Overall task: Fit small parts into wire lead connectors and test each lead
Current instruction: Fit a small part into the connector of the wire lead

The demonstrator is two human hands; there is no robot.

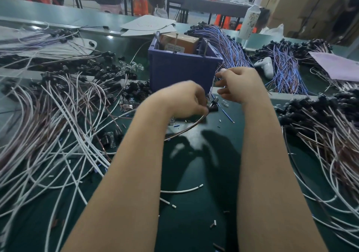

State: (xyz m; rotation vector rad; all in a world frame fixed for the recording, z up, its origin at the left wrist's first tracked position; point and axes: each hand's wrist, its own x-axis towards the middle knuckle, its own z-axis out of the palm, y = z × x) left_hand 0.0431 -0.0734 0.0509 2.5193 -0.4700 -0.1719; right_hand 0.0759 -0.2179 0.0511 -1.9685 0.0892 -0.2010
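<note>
At frame centre your left hand [184,101] grips the small black plastic connector [211,108] of a thin brown wire lead [186,130] in curled fingers. Your right hand [240,85], just right of it, pinches a small pale part [223,70], too blurred to identify. You seem mid-fit, so next align the part with the connector's mouth; the connector lies roughly left-right, its lead trailing lower left.

place: assembly workshop | evidence: wire lead heaps [58,115], long benches [38,11]

The left hand [186,98] and right hand [239,84] are bare, as are both forearms.
</note>
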